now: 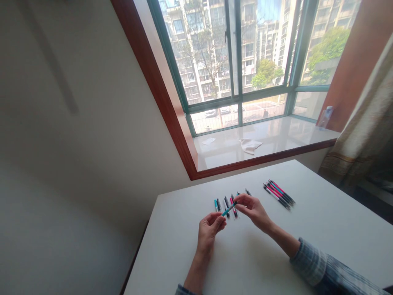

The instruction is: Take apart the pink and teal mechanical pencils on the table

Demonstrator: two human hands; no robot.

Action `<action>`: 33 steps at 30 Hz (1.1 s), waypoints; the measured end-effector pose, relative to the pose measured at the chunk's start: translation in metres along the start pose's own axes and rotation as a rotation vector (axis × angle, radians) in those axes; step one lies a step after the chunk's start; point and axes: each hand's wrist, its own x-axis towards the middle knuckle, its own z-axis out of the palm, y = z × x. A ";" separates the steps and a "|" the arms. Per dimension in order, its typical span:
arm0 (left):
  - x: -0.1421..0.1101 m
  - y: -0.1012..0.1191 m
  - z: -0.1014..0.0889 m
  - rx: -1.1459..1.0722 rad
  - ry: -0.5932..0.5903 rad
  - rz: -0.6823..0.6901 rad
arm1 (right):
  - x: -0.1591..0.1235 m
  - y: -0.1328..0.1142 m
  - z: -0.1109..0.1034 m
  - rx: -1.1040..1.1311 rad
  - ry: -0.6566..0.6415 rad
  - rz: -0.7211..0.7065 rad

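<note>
With left hand (209,230) and right hand (253,209) pinching opposite ends of one teal pen (227,210), lower centre of the frame, best keep both grips light and the barrel straight; just beyond, count several pens or pen parts (218,204), partly hidden, impossible to total; farther, lower right, roughly five bundled pens (278,194) on the bench (172,246).

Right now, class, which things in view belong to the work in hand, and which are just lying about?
Appear to belong to the work:
teal pen, held by the left hand and right hand
loose pen pieces just beyond the hands
grouped pens to the right

Seem just lying about, on the windowsill:
crumpled white item
flat white piece
clear bottle
</note>
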 end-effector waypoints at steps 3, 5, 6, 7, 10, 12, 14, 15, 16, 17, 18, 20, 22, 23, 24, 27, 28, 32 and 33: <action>-0.001 0.002 0.000 0.000 0.014 -0.001 | 0.007 -0.002 -0.015 -0.025 0.088 -0.055; -0.002 0.002 0.000 0.017 0.005 -0.005 | 0.012 -0.002 -0.029 -0.071 0.208 -0.115; -0.003 0.003 0.000 0.028 -0.004 -0.005 | 0.014 -0.002 -0.036 -0.112 0.267 -0.143; -0.003 0.003 -0.001 0.040 -0.014 -0.002 | 0.015 -0.001 -0.044 -0.169 0.313 -0.166; -0.003 0.003 -0.001 0.072 -0.042 0.022 | 0.011 0.004 -0.063 -0.399 0.359 -0.196; -0.002 0.003 -0.001 0.092 -0.061 0.041 | 0.002 0.008 -0.069 -0.555 0.341 -0.201; -0.002 0.002 0.000 0.113 -0.079 0.055 | -0.007 0.011 -0.071 -0.678 0.306 -0.212; -0.003 0.002 0.000 0.121 -0.083 0.060 | -0.011 0.012 -0.070 -0.726 0.283 -0.221; -0.003 0.002 0.000 0.128 -0.086 0.066 | -0.014 0.012 -0.069 -0.766 0.260 -0.231; -0.003 0.002 0.001 0.134 -0.087 0.071 | -0.016 0.012 -0.067 -0.802 0.236 -0.242; -0.003 0.002 0.001 0.137 -0.090 0.076 | -0.017 0.013 -0.066 -0.836 0.213 -0.251; -0.004 0.002 0.001 0.140 -0.094 0.081 | -0.017 0.013 -0.064 -0.897 0.178 -0.265; -0.004 0.003 0.000 0.142 -0.100 0.083 | -0.016 0.015 -0.063 -0.949 0.156 -0.268; -0.004 0.003 0.000 0.144 -0.101 0.084 | -0.015 0.017 -0.063 -0.968 0.148 -0.267; -0.005 0.003 0.001 0.147 -0.102 0.083 | -0.015 0.018 -0.064 -0.980 0.140 -0.266; -0.005 0.005 0.001 0.162 -0.101 0.082 | -0.015 0.020 -0.064 -0.996 0.114 -0.263; -0.005 0.005 0.002 0.168 -0.102 0.083 | -0.015 0.021 -0.064 -0.999 0.107 -0.260; -0.006 0.006 0.002 0.177 -0.103 0.087 | -0.016 0.022 -0.065 -1.022 0.093 -0.243; -0.006 0.006 0.002 0.177 -0.102 0.088 | -0.016 0.022 -0.065 -1.032 0.090 -0.239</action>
